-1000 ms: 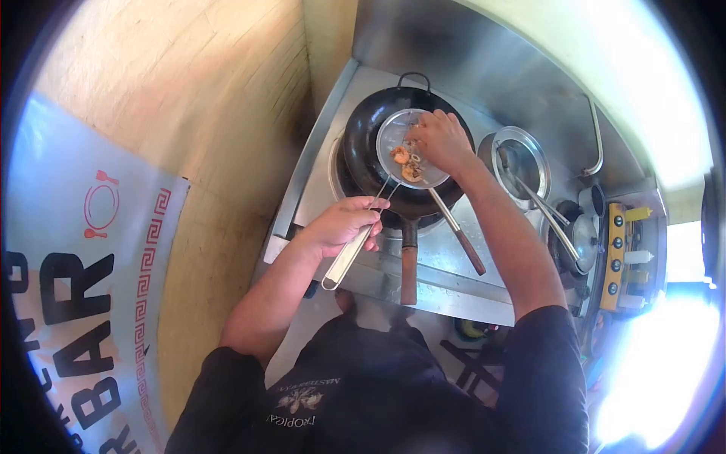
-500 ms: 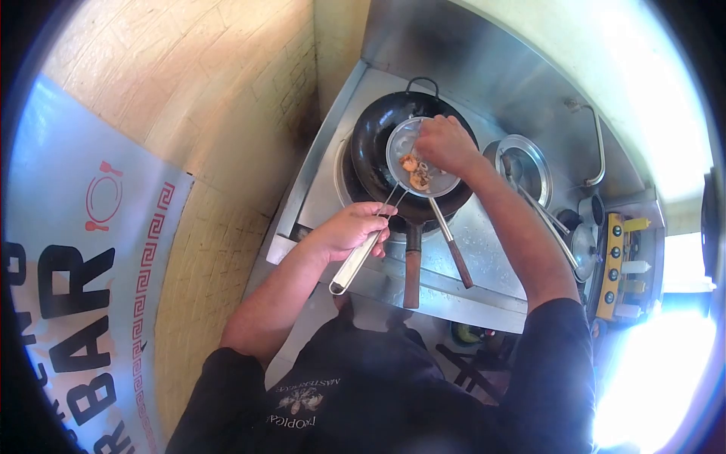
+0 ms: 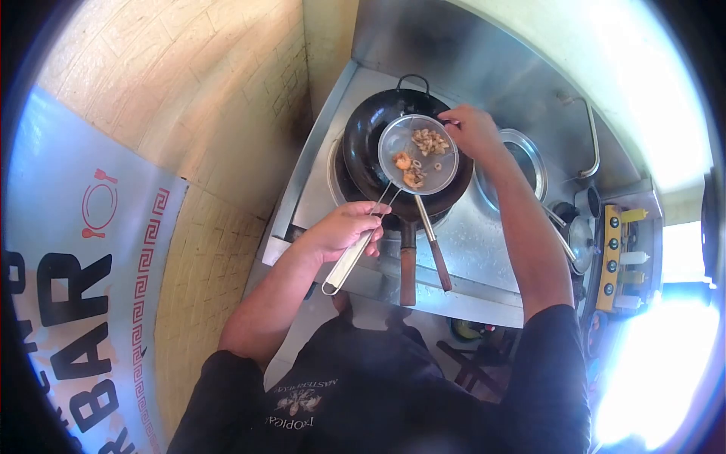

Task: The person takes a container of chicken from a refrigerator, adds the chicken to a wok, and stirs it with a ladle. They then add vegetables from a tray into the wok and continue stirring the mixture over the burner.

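My left hand (image 3: 352, 231) is closed around the handle of a round mesh strainer (image 3: 439, 178), which is over the black wok (image 3: 368, 125). Small pale brown pieces of food (image 3: 429, 141) lie in the mesh, with orange shrimp-like pieces (image 3: 407, 170) and pale rings nearer the handle. At the strainer's right rim is my right hand (image 3: 473, 132), its fingers curled together; what they pinch, if anything, is hidden. Below the strainer, the wok's wooden handle (image 3: 408, 268) points toward me. Beside it runs a metal utensil with a wooden grip (image 3: 441, 266), its head hidden.
A metal bowl or pan (image 3: 528, 163) stands right of the wok, partly behind my right arm. Farther right are a lidded pot (image 3: 581, 246) and a yellow rack with squeeze bottles (image 3: 611, 257). A brick-patterned wall (image 3: 227, 113) borders the steel stove (image 3: 484, 261) on the left.
My right hand has moved from inside the strainer to its right rim, uncovering the pale brown pieces. The left hand still holds the strainer. The view has shifted slightly.
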